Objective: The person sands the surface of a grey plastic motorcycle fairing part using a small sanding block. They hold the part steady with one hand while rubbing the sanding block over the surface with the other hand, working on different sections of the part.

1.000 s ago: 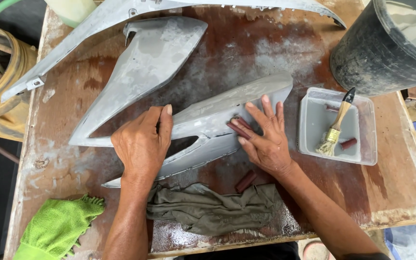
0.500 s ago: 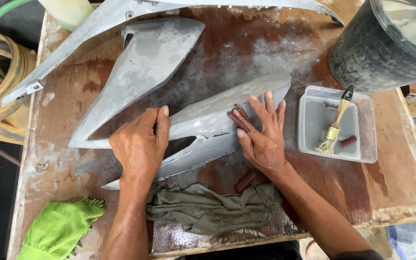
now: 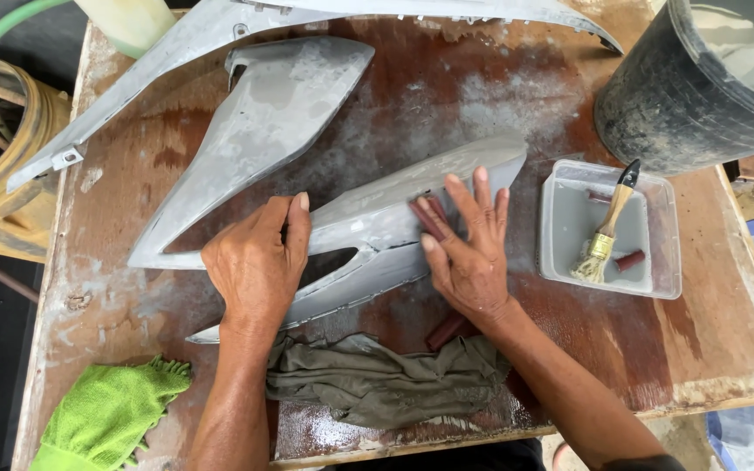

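I see the right hand [image 3: 469, 262] lying flat, its fingers [image 3: 482, 196] spread and pressing a folded piece of reddish-brown sandpaper [image 3: 428, 216] down onto the grey body panel [image 3: 377, 228]; only the end of the sandpaper shows past the fingertips. The left hand [image 3: 255, 266] rests on the same panel further along, fingers together and curled over its upper edge, thumb up against the grey surface, bracing it rather than pinching anything. The panel itself lies across the middle of the tabletop [image 3: 447, 78], long and pointed, dusted pale with a cut-out opening just beside the left hand.

Just below the right wrist I can make out another small brown roll [image 3: 447, 331], touching a crumpled olive-grey cloth [image 3: 377, 379] at the near edge. A bright green towel [image 3: 106, 410] sits at the near left corner. Behind the hands lies a second grey panel [image 3: 263, 122], and a longer thin one [image 3: 246, 22] runs along the far edge. To the right of the hand, near but apart, a clear plastic tray [image 3: 665, 262] holds greyish water, a paintbrush [image 3: 608, 227] and a small brown piece. A black bucket [image 3: 656, 96] stands at the far right corner.
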